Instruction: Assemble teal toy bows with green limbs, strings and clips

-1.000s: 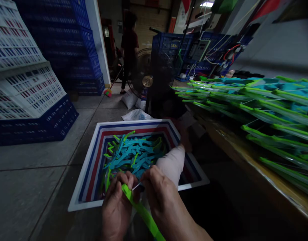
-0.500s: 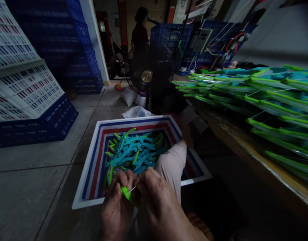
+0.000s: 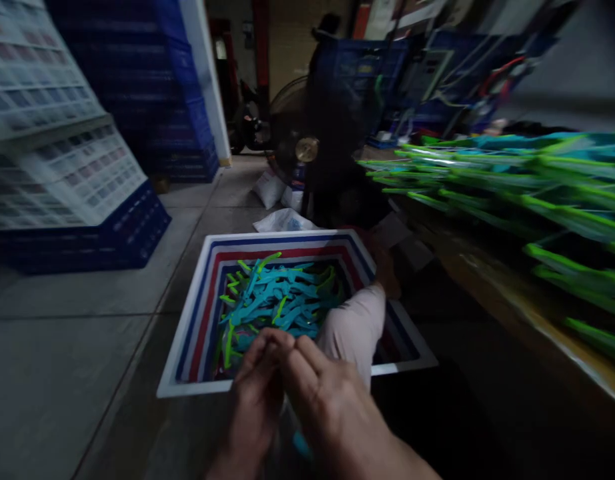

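My left hand (image 3: 257, 393) and my right hand (image 3: 327, 393) are closed together, fingertips meeting over the near side of a white-rimmed bin (image 3: 187, 320). Between them is what looks like a toy bow (image 3: 301, 445); only a blurred cyan part shows below my right hand. Its green tip and white string are hidden behind my fingers. Beyond my hands, cyan and green plastic pieces (image 3: 282, 293) lie heaped in the bin, on a striped red, white and blue lining.
My leg (image 3: 355, 327) crosses the bin's right side. Strung green and cyan bows (image 3: 512, 180) are piled on a table to the right. White and blue crates (image 3: 102, 180) stand left. A floor fan (image 3: 306, 150), white bags (image 3: 282, 220) and a dark figure are ahead.
The green tip and white string that showed between my fingers are now covered, as my hands have come together. The view has swung left, and the person behind the fan is mostly hidden.
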